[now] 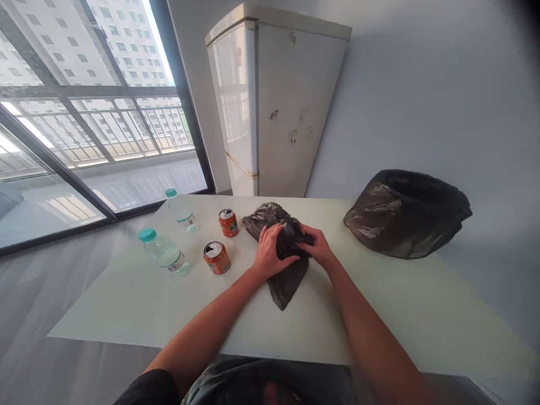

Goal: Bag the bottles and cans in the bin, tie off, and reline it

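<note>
A crumpled black plastic bag (283,289) lies on the pale table in front of me, its lower corner pointing toward me. My left hand (270,250) rests on its left side, fingers stretched over the plastic and thumb held apart from them. At the bag's right edge, my right hand (316,244) pinches a gathered fold between thumb and fingers. Whatever the bag may contain is hidden. Just left of it stand two orange drink cans, a nearer can (216,259) and a farther can (228,223), both with opened tops.
Two clear plastic bottles with teal caps, a nearer bottle (166,253) and a farther bottle (181,212), stand left of the cans. A bin-shaped black plastic bag (379,216) gapes open at the table's (126,315) right. Behind are a white refrigerator (291,84) and a wall.
</note>
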### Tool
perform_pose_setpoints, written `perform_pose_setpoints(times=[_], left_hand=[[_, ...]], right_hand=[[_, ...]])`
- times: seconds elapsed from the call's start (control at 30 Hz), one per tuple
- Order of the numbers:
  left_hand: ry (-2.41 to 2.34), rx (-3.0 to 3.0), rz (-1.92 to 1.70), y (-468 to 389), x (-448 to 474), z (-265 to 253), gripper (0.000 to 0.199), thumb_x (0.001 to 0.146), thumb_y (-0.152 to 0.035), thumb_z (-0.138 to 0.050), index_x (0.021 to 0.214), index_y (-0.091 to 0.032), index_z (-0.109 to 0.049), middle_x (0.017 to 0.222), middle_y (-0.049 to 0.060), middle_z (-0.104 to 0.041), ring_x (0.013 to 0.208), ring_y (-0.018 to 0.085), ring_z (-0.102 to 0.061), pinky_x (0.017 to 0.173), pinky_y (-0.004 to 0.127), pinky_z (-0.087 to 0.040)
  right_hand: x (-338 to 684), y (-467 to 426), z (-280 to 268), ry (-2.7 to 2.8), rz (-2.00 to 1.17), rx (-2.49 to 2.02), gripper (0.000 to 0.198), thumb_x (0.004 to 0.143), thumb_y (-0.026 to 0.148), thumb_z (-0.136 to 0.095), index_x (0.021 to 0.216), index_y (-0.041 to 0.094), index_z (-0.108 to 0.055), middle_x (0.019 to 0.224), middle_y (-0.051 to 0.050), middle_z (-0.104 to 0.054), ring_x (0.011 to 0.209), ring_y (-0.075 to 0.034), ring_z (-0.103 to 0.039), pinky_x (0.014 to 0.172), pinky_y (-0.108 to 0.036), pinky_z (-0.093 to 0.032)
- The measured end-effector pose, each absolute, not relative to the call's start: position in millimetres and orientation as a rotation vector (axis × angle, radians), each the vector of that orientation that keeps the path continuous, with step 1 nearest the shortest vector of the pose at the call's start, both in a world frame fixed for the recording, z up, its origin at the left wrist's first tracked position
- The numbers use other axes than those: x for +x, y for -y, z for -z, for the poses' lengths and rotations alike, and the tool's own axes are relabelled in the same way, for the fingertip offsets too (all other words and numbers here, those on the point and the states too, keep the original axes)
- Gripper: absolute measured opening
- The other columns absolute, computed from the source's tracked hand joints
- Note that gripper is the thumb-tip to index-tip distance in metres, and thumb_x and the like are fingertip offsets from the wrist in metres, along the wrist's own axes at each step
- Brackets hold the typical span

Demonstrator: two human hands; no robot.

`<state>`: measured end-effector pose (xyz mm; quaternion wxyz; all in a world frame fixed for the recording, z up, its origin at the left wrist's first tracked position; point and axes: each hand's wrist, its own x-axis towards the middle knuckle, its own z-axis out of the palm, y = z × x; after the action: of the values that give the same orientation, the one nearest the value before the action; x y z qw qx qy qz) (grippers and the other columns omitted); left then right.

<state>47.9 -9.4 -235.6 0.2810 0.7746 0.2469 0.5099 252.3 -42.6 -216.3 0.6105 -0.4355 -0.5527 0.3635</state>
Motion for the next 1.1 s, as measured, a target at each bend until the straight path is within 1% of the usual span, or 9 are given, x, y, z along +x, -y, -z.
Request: perform_pose_setpoints(times=[0.2, 0.37, 0.47, 0.6, 0.7, 0.8, 0.97, 1.03, 1.1], left_hand=[[-0.776, 2.061, -1.256, 1, 47, 249, 0.042, 0.065, -0.005, -0.072, 0.102, -0.024, -0.069, 0.098, 0.008, -0.068, 0.1, 0.033, -0.061, 0.102, 0.049, -0.04], [-0.927, 2.166, -1.224, -4, 45, 249, 0.035, 0.062, 0.001, -0.066, 0.088, -0.023, -0.063, 0.106, 0.011, -0.063, 0.105, 0.035, -0.056, 0.099, 0.05, -0.04], [-0.949, 2.118, -1.344, -4, 45, 243, 0.048, 0.068, -0.008, -0.077, 0.111, -0.024, -0.063, 0.136, 0.016, -0.058, 0.128, 0.04, -0.052, 0.113, 0.057, -0.036], [-0.677, 2.141, -1.309, 3, 46, 233, 0.092, 0.066, -0.029, -0.094, 0.146, -0.024, -0.048, 0.16, 0.019, -0.045, 0.152, 0.042, -0.037, 0.129, 0.062, -0.014], [-0.571, 2.049, -1.248, 9, 49, 233, 0.084, 0.066, -0.025, -0.091, 0.142, -0.025, -0.055, 0.148, 0.015, -0.06, 0.144, 0.038, -0.05, 0.13, 0.059, -0.016], [-0.584, 1.965, -1.257, 10, 50, 239, 0.066, 0.069, -0.016, -0.083, 0.131, -0.025, -0.064, 0.127, 0.011, -0.071, 0.118, 0.033, -0.065, 0.118, 0.053, -0.036], [-0.663, 2.112, -1.23, 4, 51, 251, 0.013, 0.075, -0.014, -0.073, 0.084, -0.023, -0.07, 0.081, 0.005, -0.066, 0.083, 0.027, -0.054, 0.09, 0.043, -0.04], [-0.664, 2.086, -1.262, 3, 50, 253, 0.011, 0.077, -0.018, -0.072, 0.069, -0.023, -0.066, 0.076, 0.006, -0.06, 0.081, 0.026, -0.049, 0.088, 0.042, -0.038], [-0.648, 2.068, -1.287, 2, 49, 254, 0.017, 0.078, -0.025, -0.074, 0.064, -0.022, -0.065, 0.08, 0.008, -0.06, 0.083, 0.027, -0.048, 0.089, 0.043, -0.038]], right_hand=[[236, 50, 208, 1.537, -1.016, -0.979, 0.053, 0.088, 0.051, -0.078, 0.13, 0.025, -0.061, 0.11, -0.004, -0.071, 0.094, -0.021, -0.066, 0.086, -0.033, -0.053], [243, 36, 223, 1.534, -0.719, -1.172, 0.036, 0.097, 0.055, -0.065, 0.092, 0.02, -0.071, 0.084, -0.003, -0.068, 0.078, -0.02, -0.061, 0.076, -0.032, -0.051], [246, 31, 230, 1.43, -0.489, -1.225, 0.029, 0.101, 0.049, -0.06, 0.096, 0.021, -0.068, 0.085, -0.004, -0.064, 0.079, -0.021, -0.056, 0.077, -0.035, -0.05], [233, 35, 228, 1.578, -0.352, -1.171, 0.021, 0.102, 0.041, -0.058, 0.099, 0.025, -0.071, 0.095, -0.008, -0.066, 0.093, -0.026, -0.059, 0.091, -0.043, -0.05], [219, 41, 222, 1.79, -0.395, -1.056, 0.019, 0.101, 0.036, -0.058, 0.1, 0.027, -0.074, 0.098, -0.007, -0.071, 0.095, -0.026, -0.065, 0.092, -0.044, -0.054], [214, 47, 213, 1.877, -0.409, -0.986, 0.015, 0.101, 0.034, -0.061, 0.098, 0.028, -0.075, 0.097, -0.006, -0.073, 0.091, -0.025, -0.066, 0.087, -0.043, -0.056], [210, 56, 198, 1.841, -0.475, -0.895, 0.015, 0.098, 0.039, -0.07, 0.088, 0.028, -0.071, 0.08, -0.003, -0.068, 0.082, -0.023, -0.061, 0.08, -0.041, -0.055], [207, 57, 196, 1.792, -0.546, -0.857, 0.019, 0.094, 0.046, -0.075, 0.098, 0.027, -0.07, 0.09, -0.005, -0.069, 0.089, -0.024, -0.062, 0.085, -0.042, -0.055], [205, 55, 198, 1.785, -0.561, -0.89, 0.053, 0.084, 0.056, -0.083, 0.126, 0.028, -0.065, 0.117, -0.009, -0.067, 0.108, -0.028, -0.06, 0.098, -0.046, -0.052]])
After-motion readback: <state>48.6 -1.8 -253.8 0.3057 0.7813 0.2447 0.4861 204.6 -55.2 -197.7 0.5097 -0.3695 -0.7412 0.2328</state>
